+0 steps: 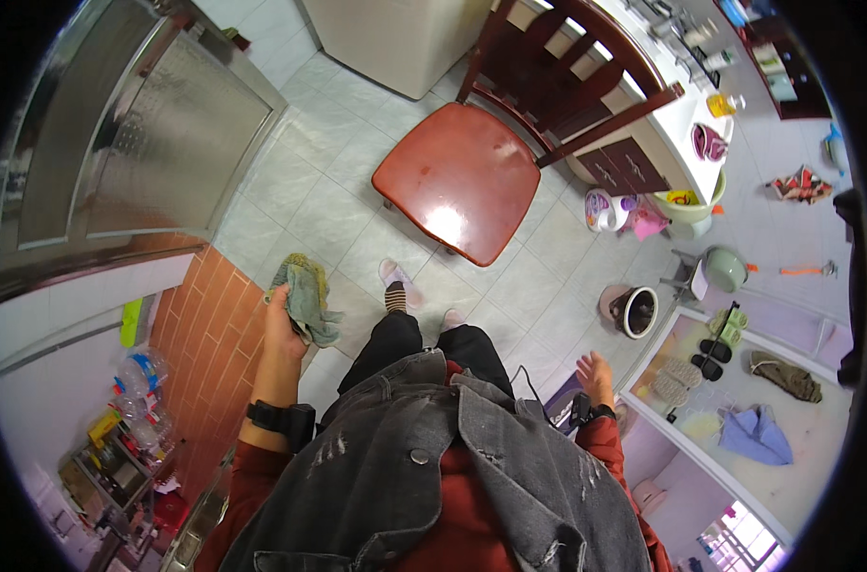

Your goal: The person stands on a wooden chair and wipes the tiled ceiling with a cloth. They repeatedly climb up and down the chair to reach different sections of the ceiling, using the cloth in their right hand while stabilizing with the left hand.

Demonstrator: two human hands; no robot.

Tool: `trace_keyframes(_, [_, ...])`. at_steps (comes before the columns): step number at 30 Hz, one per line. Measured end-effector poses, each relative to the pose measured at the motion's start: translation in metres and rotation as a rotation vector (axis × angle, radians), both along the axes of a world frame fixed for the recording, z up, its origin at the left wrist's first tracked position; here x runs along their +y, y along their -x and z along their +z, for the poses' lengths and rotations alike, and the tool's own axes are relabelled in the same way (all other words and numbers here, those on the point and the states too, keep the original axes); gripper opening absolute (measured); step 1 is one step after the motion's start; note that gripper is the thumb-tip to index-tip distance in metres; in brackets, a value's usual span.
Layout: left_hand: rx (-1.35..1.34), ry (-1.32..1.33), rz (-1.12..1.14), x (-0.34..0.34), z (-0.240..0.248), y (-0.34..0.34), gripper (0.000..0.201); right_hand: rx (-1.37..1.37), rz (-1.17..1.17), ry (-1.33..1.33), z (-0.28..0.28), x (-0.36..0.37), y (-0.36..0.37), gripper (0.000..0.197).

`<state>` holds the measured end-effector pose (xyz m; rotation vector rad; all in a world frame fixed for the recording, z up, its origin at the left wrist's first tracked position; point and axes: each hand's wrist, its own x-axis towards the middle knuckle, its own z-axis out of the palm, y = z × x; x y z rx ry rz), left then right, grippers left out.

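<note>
My left hand (pixel 282 327) is closed round a crumpled green-grey cloth (pixel 308 297) with a yellowish upper edge, held out at my left side above the floor. The cloth hangs down past my fingers. At my right side my right hand (pixel 595 377) is held away from my body, its fingers spread and nothing in them. Ahead of my feet stands a wooden chair (pixel 457 176) with a glossy red-brown seat and a slatted back. Neither hand touches it. A bright patch of light reflects off the seat.
A metal-framed door (pixel 157 133) stands at the left by brick-coloured tiles (pixel 209 315). To the right are a white counter (pixel 676 114), a detergent bottle (pixel 605 210), a waste bin (pixel 633 311) and a glass panel (pixel 738 419) with slippers and cloths seen by it. Plastic bottles (pixel 142 381) lie at the lower left.
</note>
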<state>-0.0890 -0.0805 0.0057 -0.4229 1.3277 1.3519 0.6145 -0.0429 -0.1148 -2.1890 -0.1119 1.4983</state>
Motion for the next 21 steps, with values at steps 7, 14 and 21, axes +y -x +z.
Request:
trace_keyframes(7, [-0.077,-0.090,0.273,-0.037,-0.007,0.038,0.041,-0.015,0.399,-0.290,0.087,0.173,0.158,0.054])
trace_keyframes(14, [-0.087,-0.097,0.351,-0.062,-0.029,0.042,0.047,-0.032,0.495,-0.548,0.133,0.290,0.219,0.062])
trace_keyframes(21, [0.052,-0.170,0.363,-0.049,-0.007,0.008,0.047,-0.424,0.573,-0.919,0.214,0.433,0.207,0.058])
